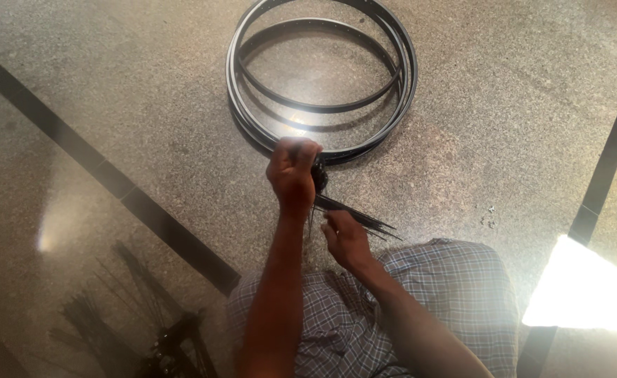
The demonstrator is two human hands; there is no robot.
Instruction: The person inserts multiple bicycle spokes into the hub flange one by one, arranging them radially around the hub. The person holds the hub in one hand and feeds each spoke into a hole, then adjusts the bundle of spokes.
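Left hand (293,171) gripped a bundle of spokes (354,215) in a fist above the lap | right hand (345,239) pinched one spoke | rims (322,73) lay bare on floor (112,91), none laced.

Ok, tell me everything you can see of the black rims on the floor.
The black rims are thin metal-looking hoops lying flat on the speckled stone floor, stacked and overlapping, a smaller-looking one offset inside the outer ones. Small holes dot the inner band. Light glints on the near edge. The top edge is cut off by the frame. The left hand is fisted over their near edge; contact is unclear.
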